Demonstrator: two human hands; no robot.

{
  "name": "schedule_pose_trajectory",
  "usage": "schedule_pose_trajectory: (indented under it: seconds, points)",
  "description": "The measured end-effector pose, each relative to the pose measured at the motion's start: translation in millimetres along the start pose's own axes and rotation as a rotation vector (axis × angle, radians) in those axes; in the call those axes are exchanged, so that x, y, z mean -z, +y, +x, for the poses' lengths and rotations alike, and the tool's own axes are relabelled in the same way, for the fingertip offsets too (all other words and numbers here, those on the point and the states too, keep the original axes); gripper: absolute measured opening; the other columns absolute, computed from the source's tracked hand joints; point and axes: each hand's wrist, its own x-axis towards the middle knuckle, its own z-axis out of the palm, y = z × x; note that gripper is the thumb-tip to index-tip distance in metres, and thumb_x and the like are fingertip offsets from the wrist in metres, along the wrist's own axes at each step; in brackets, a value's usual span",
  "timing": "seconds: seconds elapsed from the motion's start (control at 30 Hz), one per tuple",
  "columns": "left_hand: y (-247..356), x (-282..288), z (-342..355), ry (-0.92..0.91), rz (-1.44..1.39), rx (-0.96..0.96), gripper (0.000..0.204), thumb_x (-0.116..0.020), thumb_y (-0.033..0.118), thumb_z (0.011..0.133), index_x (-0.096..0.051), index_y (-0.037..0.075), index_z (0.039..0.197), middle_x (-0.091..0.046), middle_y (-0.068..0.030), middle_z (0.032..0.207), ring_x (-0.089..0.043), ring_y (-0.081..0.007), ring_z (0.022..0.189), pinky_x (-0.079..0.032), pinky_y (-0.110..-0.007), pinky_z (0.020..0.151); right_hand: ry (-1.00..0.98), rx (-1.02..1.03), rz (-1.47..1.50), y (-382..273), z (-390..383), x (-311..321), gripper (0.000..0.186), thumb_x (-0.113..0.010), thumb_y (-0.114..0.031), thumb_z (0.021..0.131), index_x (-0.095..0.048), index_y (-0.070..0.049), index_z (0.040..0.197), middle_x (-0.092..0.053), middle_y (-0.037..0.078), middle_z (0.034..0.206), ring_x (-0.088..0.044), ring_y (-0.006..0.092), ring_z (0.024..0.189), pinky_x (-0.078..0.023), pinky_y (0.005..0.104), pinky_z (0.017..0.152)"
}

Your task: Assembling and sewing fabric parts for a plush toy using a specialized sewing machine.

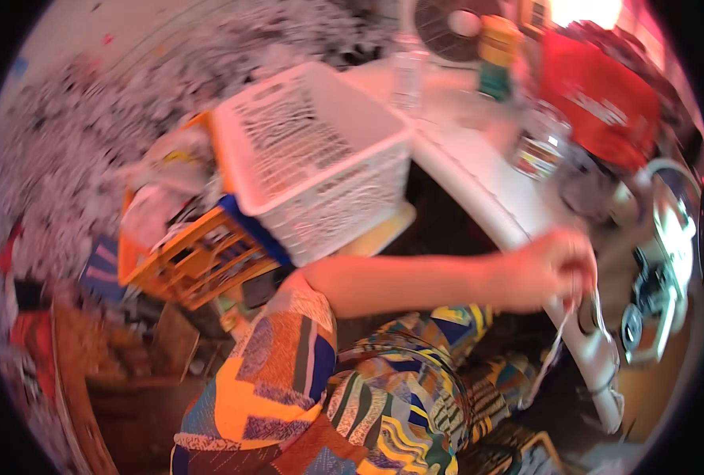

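My left hand (554, 269) reaches across my body to the right, above the near edge of a white table (479, 206). Its fingers are pinched on thin pale strands (597, 309) that hang down beside the table edge, slightly blurred. Just right of it is a machine with a lit lamp (669, 237), which looks like a sewing machine. My right hand is not visible. My patterned sleeve and clothing fill the lower middle.
A white plastic basket (328, 190) stands left of the table, beside an orange crate (178, 261) holding cloth. A clear jar (538, 150), bottle (407, 75), yellow-green canister (494, 59), red bag (597, 103) and fan (447, 28) stand on the table. Scraps (91, 134) are piled left.
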Motion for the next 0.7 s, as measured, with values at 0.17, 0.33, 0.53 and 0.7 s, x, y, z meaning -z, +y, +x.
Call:
schedule_pose_trajectory:
  seconds: [0.17,0.33,0.53,0.7]
  points:
    - [133.7,140.1,-100.3,0.681,0.715,-0.209,0.017,-0.061,0.007,0.087,-0.065,-0.001,0.101,-0.067,-0.0080,0.088,-0.065,-0.0139,0.082,-0.052,-0.028,0.077,-0.018,0.040,-0.027,-4.7,6.9,-14.1,0.031,-0.045,-0.028,0.099,-0.053,-0.001,0.114,-0.058,0.006,0.080,-0.056,0.0165,0.073,-0.048,0.0335,0.071]
    - [310.4,260.8,-332.2,1.683,1.157,-0.784,0.019,-0.063,0.005,0.085,-0.064,-0.005,0.102,-0.068,-0.0092,0.089,-0.064,-0.0151,0.081,-0.051,-0.027,0.079,-0.072,0.065,-0.017,-0.5,21.2,-24.5,0.033,-0.043,-0.028,0.100,-0.053,0.000,0.115,-0.059,0.007,0.079,-0.057,0.0174,0.074,-0.049,0.0339,0.073]
    - [294.6,266.1,-486.7,1.990,1.570,-0.310,0.014,-0.059,0.013,0.087,-0.064,0.001,0.084,-0.068,-0.0057,0.074,-0.063,-0.0135,0.064,-0.050,-0.030,0.063,-0.033,0.118,-0.046,-8.3,17.8,-12.1,0.034,-0.041,-0.028,0.101,-0.052,0.001,0.115,-0.059,0.008,0.078,-0.058,0.0184,0.075,-0.049,0.0343,0.075]
    - [227.8,259.4,-446.7,1.317,2.171,1.053,0.014,-0.060,0.013,0.082,-0.064,0.002,0.090,-0.068,-0.0175,0.095,-0.067,-0.0317,0.086,-0.052,-0.041,0.072,0.045,0.146,-0.029,-6.9,12.3,16.8,0.036,-0.039,-0.029,0.102,-0.052,0.001,0.116,-0.060,0.009,0.078,-0.059,0.0193,0.075,-0.049,0.0347,0.077]
